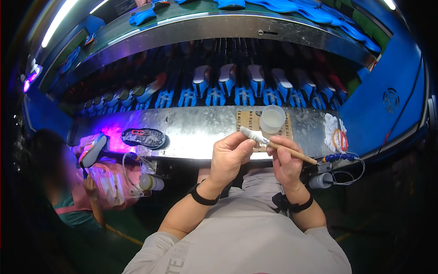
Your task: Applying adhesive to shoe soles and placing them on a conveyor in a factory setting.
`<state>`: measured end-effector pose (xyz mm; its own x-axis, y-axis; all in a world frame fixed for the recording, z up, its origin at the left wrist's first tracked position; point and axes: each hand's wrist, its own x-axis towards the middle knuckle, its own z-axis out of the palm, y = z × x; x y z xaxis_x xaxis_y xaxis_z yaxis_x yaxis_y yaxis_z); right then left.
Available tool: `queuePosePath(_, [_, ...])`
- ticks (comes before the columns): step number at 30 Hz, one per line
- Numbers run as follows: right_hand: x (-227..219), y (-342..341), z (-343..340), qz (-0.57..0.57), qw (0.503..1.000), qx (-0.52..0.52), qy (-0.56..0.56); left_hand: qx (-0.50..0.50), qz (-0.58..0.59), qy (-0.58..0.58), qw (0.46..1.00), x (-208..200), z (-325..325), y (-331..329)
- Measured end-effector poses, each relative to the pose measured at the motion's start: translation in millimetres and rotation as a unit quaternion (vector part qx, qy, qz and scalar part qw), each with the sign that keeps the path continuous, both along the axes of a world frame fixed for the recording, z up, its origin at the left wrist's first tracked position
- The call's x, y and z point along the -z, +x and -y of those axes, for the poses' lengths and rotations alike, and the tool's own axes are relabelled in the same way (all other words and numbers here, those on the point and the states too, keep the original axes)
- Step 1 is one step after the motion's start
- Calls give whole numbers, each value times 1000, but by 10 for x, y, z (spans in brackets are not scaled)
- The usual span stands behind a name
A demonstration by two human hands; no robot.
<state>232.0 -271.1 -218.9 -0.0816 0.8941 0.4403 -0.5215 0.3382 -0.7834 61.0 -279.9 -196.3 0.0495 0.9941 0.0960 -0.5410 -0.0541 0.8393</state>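
In front of my chest, both hands are on a brush with a wooden handle and a white wrapping around its head end. My right hand is closed around the handle, which points down to the right. My left hand pinches at the wrapped end with thumb and forefinger; whether it holds a loose bit of the wrapping cannot be made out. Just beyond the brush, a translucent cup with pale liquid stands on a piece of cardboard on the metal bench. Both wrists wear dark bands.
A dark shoe sole lies on the metal bench to the left. White cloth and an orange band sit at the right. Blue shoe uppers hang in a row behind. At left, a co-worker holds a shoe and a brush.
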Motion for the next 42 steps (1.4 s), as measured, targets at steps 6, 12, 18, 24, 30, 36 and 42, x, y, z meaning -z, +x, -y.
queuePosePath(6, [85, -27, -1, 9, 999, 17, -47, 105, 24, -49, 993, 88, -10, 25])
queuePosePath(12, [120, -72, 33, 7, 999, 32, -42, 97, 44, -56, 993, 136, -1, 62])
queuePosePath(18, [-21, -57, 78, 271, 932, 179, 159, 72, 57, -73, 993, 61, 112, 111])
queuePosePath(24, [-101, -124, 146, 334, 860, 179, 343, 77, 11, -7, 997, 0, 283, -43])
queuePosePath(30, [-136, -108, 72, 348, 827, 239, 371, 63, 6, -23, 998, -66, 325, -109])
queuePosePath(36, [-482, -64, 62, 372, 856, 239, 268, 39, -136, 16, 990, -117, 337, -145])
queuePosePath(42, [-599, -190, 47, 392, 858, 212, 257, -1, -266, 82, 960, -179, 330, -178])
